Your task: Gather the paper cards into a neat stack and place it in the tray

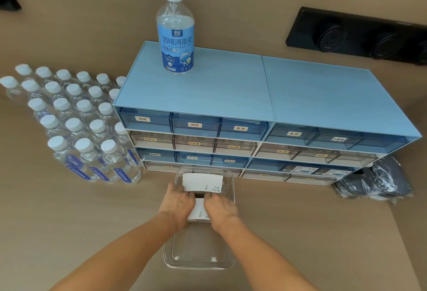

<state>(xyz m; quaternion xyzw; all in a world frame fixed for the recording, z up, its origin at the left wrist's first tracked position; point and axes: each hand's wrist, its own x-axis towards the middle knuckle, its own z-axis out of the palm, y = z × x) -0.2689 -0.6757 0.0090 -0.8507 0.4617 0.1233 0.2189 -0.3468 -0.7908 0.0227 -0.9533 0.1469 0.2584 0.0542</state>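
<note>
White paper cards (pixel 203 182) lie as a fanned bundle at the far end of the clear tray (pixel 198 265), and a second small bundle (pixel 199 209) sits between the two hands near the tray's middle. The left hand (pixel 179 200) and right hand (pixel 220 206) press in from either side, fingers curled onto this nearer bundle; whether they truly pinch it or only steady its edges is hard to tell, since the fingertips are hidden behind the knuckles. To do this step well, I would square the bundle by tapping its long edge on the tray floor, keep both thumbs flat on top so no card slides out, then push it up against the far bundle so the edges line up. The tray rests on the brown tabletop (pixel 69 221) just before the blue drawer cabinet (pixel 231 96).
</note>
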